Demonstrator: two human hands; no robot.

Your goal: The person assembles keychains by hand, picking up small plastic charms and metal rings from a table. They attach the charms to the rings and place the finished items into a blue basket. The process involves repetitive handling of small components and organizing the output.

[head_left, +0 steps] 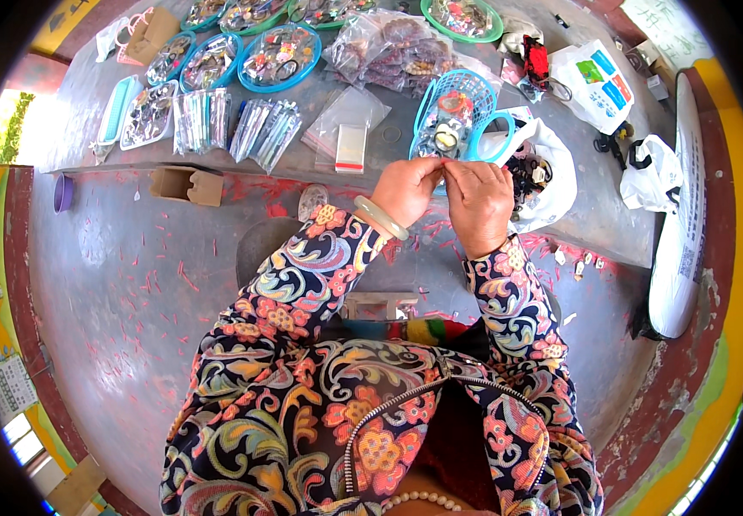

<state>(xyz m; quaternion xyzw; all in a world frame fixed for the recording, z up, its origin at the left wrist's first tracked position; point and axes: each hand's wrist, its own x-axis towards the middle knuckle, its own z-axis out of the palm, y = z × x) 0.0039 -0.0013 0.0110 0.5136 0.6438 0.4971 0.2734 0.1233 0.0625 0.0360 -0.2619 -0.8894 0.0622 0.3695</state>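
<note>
My left hand [407, 191], with a pale bangle [381, 217] at its wrist, meets my right hand [480, 202] over the table's near edge. Both hands have their fingers closed in a pinch, tip to tip. Whatever lies between the fingertips is too small or hidden to name. Just beyond them a blue plastic basket [430, 96] holds a clear bag with small round items. A light blue ring-shaped handle [493, 144] shows right behind my right hand. Beside it, an open white plastic bag [559, 193] holds dark small pieces.
On the table [320, 101] lie bundles of pens [265, 133], clear bags [339, 120], a pile of bagged beads [393, 53] and blue trays [280, 58] of trinkets. A cardboard box [186, 185] stands below the edge. Red scraps litter the floor [139, 284]. A white sack [679, 249] leans at right.
</note>
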